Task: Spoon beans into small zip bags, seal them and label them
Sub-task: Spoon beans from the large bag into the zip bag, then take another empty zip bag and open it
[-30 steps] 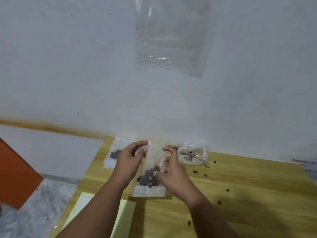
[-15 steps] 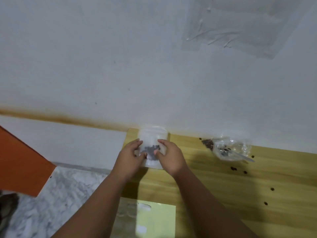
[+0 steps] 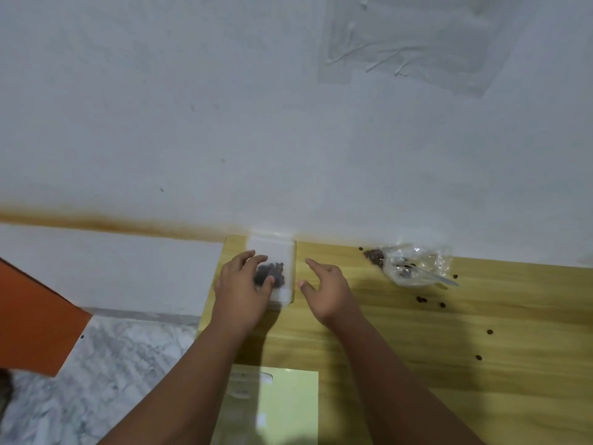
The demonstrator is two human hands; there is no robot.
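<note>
**tinkr_42:** what's your head cam showing, where's the bag at?

**me:** Watching the feed from my desk. The small zip bag (image 3: 284, 252) lies flat at the far left corner of the wooden table (image 3: 449, 364), top edge right up against the white wall (image 3: 192, 123). There's a dark clump of beans (image 3: 272, 272) in the middle of it. I can't tell whether the zip is closed, it's too blurry.

**tinkr_42:** and the hands?

**me:** So the left hand (image 3: 242, 293) rests on top of the bag and covers its left side. Its fingers are only lightly bent and the thumb lies across the clump. It's pressing down, not wrapped round anything. The right hand (image 3: 327, 293) is just beside the bag's right edge, apart from it, fingers spread and loose, holding nothing.

**tinkr_42:** anything else on there?

**me:** Yeah, a crumpled clear bag (image 3: 420, 261) off to the right by the wall, with a brown heap at its mouth and what I think is a white spoon (image 3: 444, 281) poking out. There are some loose beans (image 3: 422, 299) scattered on the wood near it. A pale yellow-green sheet (image 3: 288, 406) lies at the near edge, between the person's forearms.
</note>
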